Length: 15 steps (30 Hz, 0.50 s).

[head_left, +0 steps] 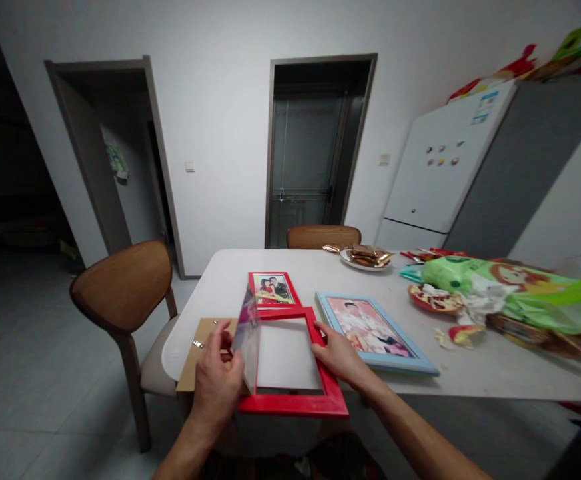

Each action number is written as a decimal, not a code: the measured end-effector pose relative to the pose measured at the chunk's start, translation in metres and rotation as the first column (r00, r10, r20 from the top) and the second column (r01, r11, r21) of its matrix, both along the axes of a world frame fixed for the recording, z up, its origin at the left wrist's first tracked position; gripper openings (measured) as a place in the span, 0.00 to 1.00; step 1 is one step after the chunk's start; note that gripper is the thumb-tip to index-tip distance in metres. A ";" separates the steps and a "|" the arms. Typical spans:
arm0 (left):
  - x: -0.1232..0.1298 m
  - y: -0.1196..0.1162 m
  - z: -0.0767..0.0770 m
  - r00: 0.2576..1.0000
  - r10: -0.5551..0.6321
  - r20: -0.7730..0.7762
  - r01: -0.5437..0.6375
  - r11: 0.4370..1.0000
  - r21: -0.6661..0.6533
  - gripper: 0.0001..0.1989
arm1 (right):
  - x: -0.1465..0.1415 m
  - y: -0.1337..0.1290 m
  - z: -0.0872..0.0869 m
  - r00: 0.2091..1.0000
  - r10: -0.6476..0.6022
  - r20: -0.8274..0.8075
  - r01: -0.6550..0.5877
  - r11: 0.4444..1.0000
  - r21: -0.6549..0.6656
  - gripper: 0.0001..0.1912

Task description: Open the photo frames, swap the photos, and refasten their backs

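Note:
A red picture frame [290, 404] lies at the table's near edge, its opening showing a plain pale surface. My right hand [338, 353] grips the frame's right side, thumb on top. At the left side of the opening, a thin glossy sheet [247, 323] stands tilted, with purplish print visible on it. My left hand [216, 373] has its fingers curled at that sheet and holds it; part of the grip is hidden. A brown backing board [189, 367] with small metal clips lies left of the frame, partly behind my left hand.
Behind is a smaller red frame [290, 283] with a couple's photo. To the right lies a light blue frame [410, 359] with a photo. Farther along the white table [210, 283] are a plate of wrapped snacks [368, 257], a red dish [435, 300], peelings and a green bag [535, 287]. Chairs stand around.

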<state>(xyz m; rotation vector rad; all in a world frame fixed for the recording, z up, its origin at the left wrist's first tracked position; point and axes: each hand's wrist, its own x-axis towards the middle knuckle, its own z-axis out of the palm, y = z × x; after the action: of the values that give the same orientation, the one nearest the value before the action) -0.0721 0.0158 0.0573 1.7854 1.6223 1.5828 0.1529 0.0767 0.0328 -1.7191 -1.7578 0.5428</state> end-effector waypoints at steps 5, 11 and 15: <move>-0.044 0.007 -0.030 0.985 0.068 0.158 -0.035 0.979 -0.201 0.23 | -0.001 -0.001 -0.013 0.951 0.063 0.302 -0.080 0.996 0.044 0.21; -0.057 0.006 -0.053 0.998 0.054 0.021 -0.045 0.945 -0.324 0.21 | -0.009 0.001 -0.018 0.889 0.051 0.456 -0.057 0.998 0.000 0.15; -0.055 0.003 -0.049 0.982 0.045 -0.183 -0.114 0.916 -0.384 0.20 | -0.010 0.001 -0.019 0.865 0.053 0.498 -0.054 0.998 -0.013 0.16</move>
<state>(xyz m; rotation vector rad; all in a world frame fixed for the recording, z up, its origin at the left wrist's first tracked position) -0.1273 0.0188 0.0083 1.6886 1.9484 1.0510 0.1425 0.0772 0.0136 -1.9343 -2.1599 0.1126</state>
